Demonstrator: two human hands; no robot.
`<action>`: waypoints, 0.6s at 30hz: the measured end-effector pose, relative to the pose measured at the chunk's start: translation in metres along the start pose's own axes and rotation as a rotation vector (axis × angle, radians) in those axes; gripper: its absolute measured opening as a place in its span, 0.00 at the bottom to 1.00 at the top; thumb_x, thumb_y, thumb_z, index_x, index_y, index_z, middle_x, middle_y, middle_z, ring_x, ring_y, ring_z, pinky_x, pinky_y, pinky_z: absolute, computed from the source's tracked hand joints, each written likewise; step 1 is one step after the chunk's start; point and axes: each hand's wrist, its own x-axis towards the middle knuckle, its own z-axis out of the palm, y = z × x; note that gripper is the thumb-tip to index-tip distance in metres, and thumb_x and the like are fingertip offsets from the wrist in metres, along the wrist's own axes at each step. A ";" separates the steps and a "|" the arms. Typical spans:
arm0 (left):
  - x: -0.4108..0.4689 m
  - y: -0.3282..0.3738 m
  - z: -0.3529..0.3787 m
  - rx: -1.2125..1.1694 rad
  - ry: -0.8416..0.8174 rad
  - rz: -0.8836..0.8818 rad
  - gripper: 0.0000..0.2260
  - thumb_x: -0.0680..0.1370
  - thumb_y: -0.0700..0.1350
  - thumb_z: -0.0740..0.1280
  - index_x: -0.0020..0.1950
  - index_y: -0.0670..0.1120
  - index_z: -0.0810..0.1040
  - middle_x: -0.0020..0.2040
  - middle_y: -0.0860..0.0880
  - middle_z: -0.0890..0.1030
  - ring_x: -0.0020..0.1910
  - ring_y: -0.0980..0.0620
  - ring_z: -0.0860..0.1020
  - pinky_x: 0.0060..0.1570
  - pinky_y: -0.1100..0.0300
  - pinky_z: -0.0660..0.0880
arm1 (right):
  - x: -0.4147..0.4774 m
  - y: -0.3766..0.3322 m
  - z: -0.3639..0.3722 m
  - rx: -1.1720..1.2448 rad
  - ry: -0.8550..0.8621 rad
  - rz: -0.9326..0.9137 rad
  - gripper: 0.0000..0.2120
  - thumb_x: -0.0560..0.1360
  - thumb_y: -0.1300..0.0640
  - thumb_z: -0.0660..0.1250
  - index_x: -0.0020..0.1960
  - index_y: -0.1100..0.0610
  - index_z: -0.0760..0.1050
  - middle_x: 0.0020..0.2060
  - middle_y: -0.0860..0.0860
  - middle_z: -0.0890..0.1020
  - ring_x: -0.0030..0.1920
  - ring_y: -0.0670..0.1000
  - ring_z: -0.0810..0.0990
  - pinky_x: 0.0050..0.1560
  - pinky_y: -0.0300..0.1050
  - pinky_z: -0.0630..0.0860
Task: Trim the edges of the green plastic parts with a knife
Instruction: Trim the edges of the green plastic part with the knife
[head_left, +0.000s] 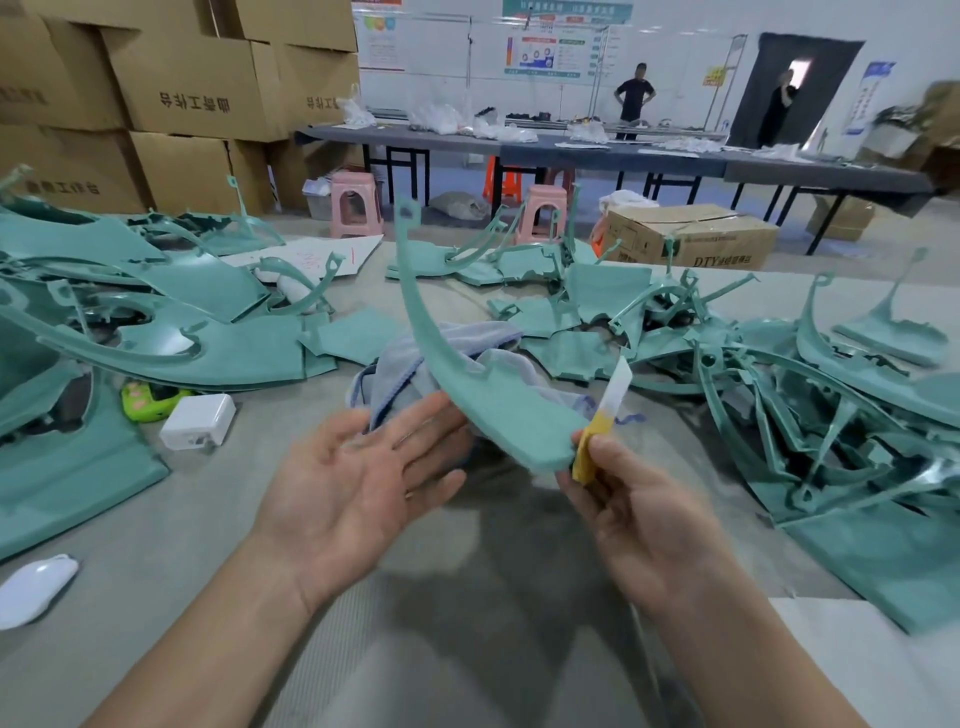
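Hands with knife and curved green part

Hands meet over a grey tabletop (467, 597) heaped with green plastic parts. We see the left hand (358, 478) palm up, fingers straight and spread, its fingertips under the broad near end of one curved green part (498, 405); it grips nothing. The right hand (639, 514) pinches the yellow handle of a small knife (605, 415), whose pale blade points up and away, just beside the part's near edge. This hand also seems to steady the part's corner, though we cannot tell how firmly.

The part sweeps upward in a long thin arc, ending in a small loop high above the tabletop. A crumpled grey cloth (415, 364) lies beneath it. Piles of similar parts (156, 332) sit left and right.

We judge the part light and fairly stiff, yet springy along its slender arm, so holding the arm would let it flex under the blade. The wide flat end looks the better place to grip, with fingers kept behind the cutting edge.
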 end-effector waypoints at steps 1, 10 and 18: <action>0.001 -0.002 0.001 0.037 -0.019 -0.004 0.26 0.73 0.50 0.70 0.70 0.43 0.78 0.71 0.43 0.76 0.68 0.44 0.77 0.62 0.49 0.78 | -0.001 0.004 0.001 -0.057 -0.004 -0.030 0.06 0.72 0.65 0.71 0.39 0.64 0.86 0.39 0.57 0.87 0.36 0.49 0.87 0.37 0.45 0.85; 0.011 -0.030 0.008 0.442 0.523 0.088 0.07 0.79 0.42 0.68 0.56 0.45 0.82 0.49 0.46 0.87 0.41 0.48 0.85 0.40 0.53 0.78 | -0.016 0.018 0.008 -0.497 -0.266 0.008 0.08 0.65 0.58 0.73 0.42 0.60 0.88 0.42 0.57 0.88 0.41 0.50 0.86 0.42 0.42 0.83; 0.006 -0.023 0.024 0.115 0.556 0.049 0.03 0.78 0.40 0.69 0.49 0.43 0.83 0.39 0.47 0.85 0.24 0.56 0.76 0.18 0.69 0.67 | -0.028 0.040 0.010 -1.122 -0.400 -0.570 0.03 0.74 0.52 0.73 0.43 0.49 0.86 0.36 0.46 0.85 0.40 0.45 0.81 0.45 0.47 0.80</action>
